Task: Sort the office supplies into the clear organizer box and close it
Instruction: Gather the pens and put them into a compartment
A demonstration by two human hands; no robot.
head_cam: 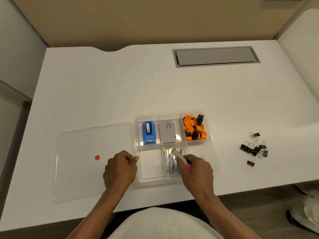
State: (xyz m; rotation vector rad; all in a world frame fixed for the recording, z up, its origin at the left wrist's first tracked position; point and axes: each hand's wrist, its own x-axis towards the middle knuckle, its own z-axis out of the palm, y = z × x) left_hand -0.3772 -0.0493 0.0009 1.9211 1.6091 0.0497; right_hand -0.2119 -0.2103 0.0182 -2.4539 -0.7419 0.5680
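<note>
The clear organizer box [213,152] stands open on the white desk. Its back row holds a blue tape dispenser [148,133], a grey box [167,131] and an orange lanyard [194,128]. My right hand [196,169] is shut on a white highlighter with a pink end [181,157], held over the front middle compartment where several highlighters [168,159] lie. My left hand [120,168] is a closed fist touching the box's left rim. The clear lid [77,152] lies flat to the left, with a red dot [97,157] on it. Several black binder clips [255,149] lie loose at the right.
A grey cable hatch [215,56] is set into the desk at the back right. Beige partition walls [155,19] enclose the desk. The front desk edge is close to my body, and a white cloth [162,223] covers my lap.
</note>
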